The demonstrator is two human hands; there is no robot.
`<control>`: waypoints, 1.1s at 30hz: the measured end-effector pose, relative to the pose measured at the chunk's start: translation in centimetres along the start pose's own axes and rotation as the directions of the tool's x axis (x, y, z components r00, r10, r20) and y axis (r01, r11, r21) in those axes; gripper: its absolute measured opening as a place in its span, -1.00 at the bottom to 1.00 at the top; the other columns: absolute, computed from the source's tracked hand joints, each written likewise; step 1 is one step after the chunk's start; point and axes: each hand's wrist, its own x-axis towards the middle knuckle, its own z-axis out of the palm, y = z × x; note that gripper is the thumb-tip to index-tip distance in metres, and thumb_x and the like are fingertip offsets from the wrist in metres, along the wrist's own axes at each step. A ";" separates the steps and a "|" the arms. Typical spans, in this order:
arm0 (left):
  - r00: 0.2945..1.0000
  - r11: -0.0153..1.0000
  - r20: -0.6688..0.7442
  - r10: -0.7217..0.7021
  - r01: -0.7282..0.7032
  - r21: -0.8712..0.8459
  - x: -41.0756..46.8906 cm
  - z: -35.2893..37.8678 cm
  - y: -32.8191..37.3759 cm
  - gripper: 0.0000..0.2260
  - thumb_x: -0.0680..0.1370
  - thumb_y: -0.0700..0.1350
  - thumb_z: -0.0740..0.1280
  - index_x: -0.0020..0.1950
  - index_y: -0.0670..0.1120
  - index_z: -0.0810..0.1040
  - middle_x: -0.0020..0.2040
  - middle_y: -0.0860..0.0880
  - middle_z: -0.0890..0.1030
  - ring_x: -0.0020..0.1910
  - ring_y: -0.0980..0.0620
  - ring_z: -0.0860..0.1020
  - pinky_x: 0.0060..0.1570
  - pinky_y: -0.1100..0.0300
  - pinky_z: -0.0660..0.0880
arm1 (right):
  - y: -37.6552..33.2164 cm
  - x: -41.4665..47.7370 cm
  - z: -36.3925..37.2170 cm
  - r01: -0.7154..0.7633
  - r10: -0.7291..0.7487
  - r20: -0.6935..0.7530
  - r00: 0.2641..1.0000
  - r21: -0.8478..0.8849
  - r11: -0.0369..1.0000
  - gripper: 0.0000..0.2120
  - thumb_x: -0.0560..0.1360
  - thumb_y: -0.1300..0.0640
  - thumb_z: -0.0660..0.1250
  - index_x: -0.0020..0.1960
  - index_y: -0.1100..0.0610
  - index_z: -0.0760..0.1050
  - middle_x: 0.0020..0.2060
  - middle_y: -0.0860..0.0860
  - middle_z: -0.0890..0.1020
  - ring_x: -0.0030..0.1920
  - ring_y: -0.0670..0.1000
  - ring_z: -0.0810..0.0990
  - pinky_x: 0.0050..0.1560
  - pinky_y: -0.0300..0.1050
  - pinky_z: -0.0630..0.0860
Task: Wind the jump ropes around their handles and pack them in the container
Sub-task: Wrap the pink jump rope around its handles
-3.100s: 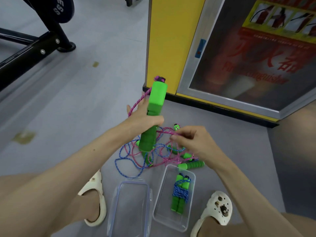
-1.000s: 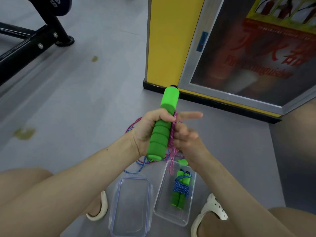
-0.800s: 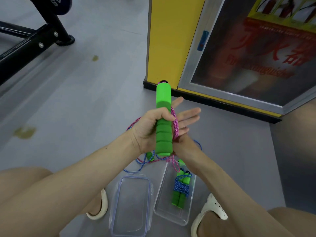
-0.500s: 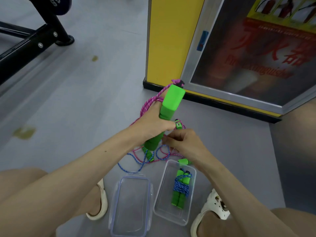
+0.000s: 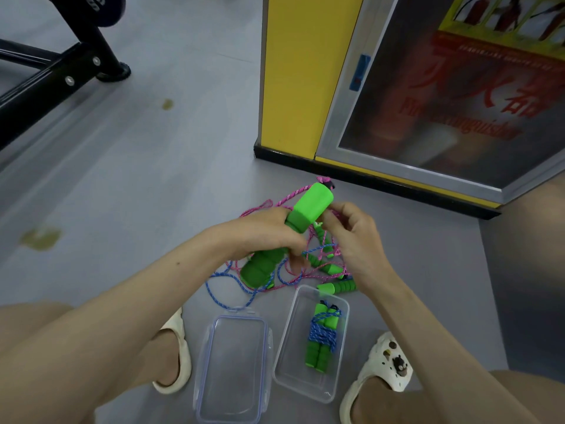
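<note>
1. Above a grey floor (image 5: pixel 153 179), I see the left hand (image 5: pixel 269 231) wrapped tight round a green handle (image 5: pixel 308 206), which tilts far and right.
2. The right hand (image 5: pixel 354 240) sits just right of the handle's far end, fingers curled together and pinching the pink rope (image 5: pixel 290 195) there.
3. Under both hands, pink and blue cord lies in a loose tangle (image 5: pixel 232 280) with a spare handle (image 5: pixel 337 287) at the container's far rim.
4. The clear container (image 5: pixel 286 356) stands near, between two sandals (image 5: pixel 382 365); a wound bundle (image 5: pixel 322 335) lies inside, toward its right wall.
5. The lid (image 5: pixel 234 368) lies just left of the container, their long edges close.
6. The cabinet (image 5: pixel 293 87) closes the far right, its black base edge just beyond the handle tip.
7. Left and far left the floor runs open up to a black frame (image 5: pixel 61 75).
</note>
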 end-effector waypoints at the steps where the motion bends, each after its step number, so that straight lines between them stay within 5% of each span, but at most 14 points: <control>1: 0.996 0.992 0.088 0.000 0.012 -0.129 -0.3 0.1 0.1 -0.87 0.33 -0.26 0.31 -0.16 -0.21 0.43 -0.42 -0.17 0.55 -0.31 -0.14 0.61 -0.26 0.19 0.50 | -0.1 0.0 -0.1 -0.007 0.007 -0.001 1.000 0.022 1.000 -0.85 0.55 0.24 0.27 -0.09 0.02 0.53 -0.17 0.03 0.63 -0.13 -0.08 0.56 -0.05 -0.23 0.51; 4: 0.950 0.894 0.309 0.056 0.090 -0.438 -0.8 -0.1 0.3 -0.81 0.33 -0.27 0.22 -0.10 -0.30 0.42 -0.57 -0.13 0.42 -0.56 -0.06 0.49 -0.26 0.14 0.56 | -0.1 0.1 0.0 -0.091 0.091 0.010 0.996 0.181 0.979 -0.89 0.55 0.23 0.27 -0.11 0.10 0.54 -0.26 -0.03 0.63 -0.22 -0.14 0.60 -0.12 -0.27 0.55; 7: 0.844 0.777 0.503 0.185 0.187 -0.601 -0.9 -0.4 0.2 -0.46 0.28 -0.23 0.22 0.23 -0.34 0.21 -0.62 -0.06 0.37 -0.63 0.04 0.39 -0.18 0.07 0.60 | -0.2 -0.1 -0.1 -0.199 0.164 0.131 0.978 0.323 0.925 -0.88 0.50 0.13 0.31 -0.08 0.19 0.55 -0.23 0.06 0.65 -0.14 0.01 0.62 0.02 -0.06 0.53; 10: 0.773 0.607 0.512 0.375 0.212 -0.766 -1.0 0.0 0.2 -0.40 0.26 -0.23 0.35 0.26 -0.20 0.21 -0.59 -0.05 0.41 -0.60 0.04 0.43 -0.17 0.05 0.62 | 0.2 0.0 0.0 -0.287 0.217 0.218 0.951 0.373 0.883 -0.69 0.43 0.02 0.37 -0.03 0.28 0.51 -0.23 0.16 0.60 -0.17 0.10 0.57 -0.10 -0.03 0.53; 13: 0.808 0.430 0.361 0.466 0.150 -0.890 -0.7 1.0 0.5 -0.57 0.25 -0.22 0.41 0.10 -0.28 0.54 -0.44 -0.12 0.57 -0.37 -0.08 0.61 -0.06 -0.01 0.61 | 0.6 -0.1 0.3 -0.268 0.193 0.256 0.947 0.304 0.914 -0.93 0.52 0.21 0.29 -0.12 0.20 0.48 -0.42 -0.02 0.57 -0.40 -0.10 0.51 -0.39 -0.29 0.46; 15: 0.828 0.366 0.271 0.491 0.086 -0.926 -0.3 1.4 0.7 -0.50 0.28 -0.23 0.35 0.22 -0.30 0.55 -0.12 -0.22 0.68 -0.05 -0.16 0.65 0.14 -0.06 0.54 | 0.9 -0.3 0.8 -0.230 0.185 0.227 0.956 0.190 0.954 -0.68 0.54 0.45 0.15 -0.18 0.07 0.44 -0.48 -0.21 0.58 -0.42 -0.26 0.53 -0.32 -0.39 0.45; 18: 0.879 0.329 0.165 0.446 0.011 -0.944 0.4 1.4 0.7 -0.40 0.28 -0.26 0.30 0.34 -0.27 0.45 0.24 -0.24 0.56 0.24 -0.16 0.54 0.32 -0.09 0.39 | 1.2 -0.6 1.4 -0.204 0.193 0.202 0.960 0.035 0.978 -0.75 0.55 0.36 0.20 -0.14 0.07 0.51 -0.32 -0.11 0.67 -0.30 -0.18 0.62 -0.23 -0.33 0.54; 21: 0.951 0.370 0.045 0.305 -0.075 -0.926 0.5 1.3 1.0 -0.33 0.29 -0.25 0.20 0.44 -0.16 0.35 0.38 -0.15 0.46 0.36 -0.08 0.44 0.41 -0.09 0.27 | 1.4 -0.7 1.6 -0.178 0.186 0.215 0.959 -0.058 0.982 -0.86 0.52 0.36 0.26 -0.15 0.19 0.54 -0.28 0.13 0.65 -0.29 0.03 0.58 -0.24 -0.23 0.56; 24: 0.965 0.472 -0.160 0.206 -0.242 -0.848 0.4 1.1 1.0 -0.38 0.26 -0.25 0.19 0.33 0.02 0.44 0.37 0.01 0.47 0.30 0.09 0.46 0.17 0.23 0.40 | 1.7 -0.6 1.4 -0.181 0.200 0.259 0.945 -0.094 0.979 -0.88 0.53 0.31 0.29 -0.08 0.36 0.56 -0.25 0.29 0.64 -0.33 0.05 0.55 -0.23 -0.10 0.54; 28: 0.942 0.739 -0.311 0.124 -0.297 -0.605 0.0 -0.1 1.1 -0.70 0.19 -0.23 0.28 -0.14 0.04 0.40 -0.19 0.09 0.48 -0.23 0.10 0.40 -0.25 0.24 0.35 | 1.4 -0.7 0.8 -0.149 0.182 0.274 0.944 -0.134 0.980 -0.86 0.51 0.27 0.33 -0.22 0.25 0.57 -0.44 0.07 0.55 -0.52 -0.18 0.42 -0.42 -0.35 0.37; 30: 0.899 0.911 -0.395 0.191 -0.312 -0.271 0.0 -0.7 1.1 -0.74 0.26 -0.26 0.37 -0.19 -0.02 0.35 -0.31 0.03 0.39 -0.34 0.12 0.36 -0.29 0.25 0.36 | 1.3 -0.7 0.7 -0.137 0.166 0.261 0.951 -0.128 0.982 -0.88 0.50 0.26 0.36 -0.22 0.20 0.58 -0.48 -0.01 0.55 -0.52 -0.20 0.43 -0.43 -0.36 0.36; 32: 0.865 0.940 -0.368 0.340 -0.324 0.106 0.3 -0.8 0.6 -0.72 0.36 -0.29 0.40 0.02 -0.10 0.47 -0.15 -0.10 0.54 -0.12 0.08 0.53 0.03 0.10 0.44 | 1.1 -0.5 0.6 -0.118 0.137 0.234 0.963 -0.095 0.988 -0.91 0.49 0.32 0.35 -0.19 0.23 0.58 -0.54 -0.09 0.53 -0.55 -0.20 0.42 -0.45 -0.39 0.34; 33: 0.870 0.916 -0.323 0.372 -0.288 0.278 0.6 -0.8 -0.1 -0.51 0.36 -0.24 0.40 0.28 -0.12 0.43 0.07 -0.16 0.59 0.20 -0.01 0.50 0.37 -0.07 0.22 | 1.1 -0.4 0.5 -0.097 0.116 0.221 0.968 -0.095 0.991 -0.91 0.49 0.34 0.35 -0.18 0.23 0.58 -0.57 -0.11 0.53 -0.56 -0.21 0.42 -0.45 -0.40 0.33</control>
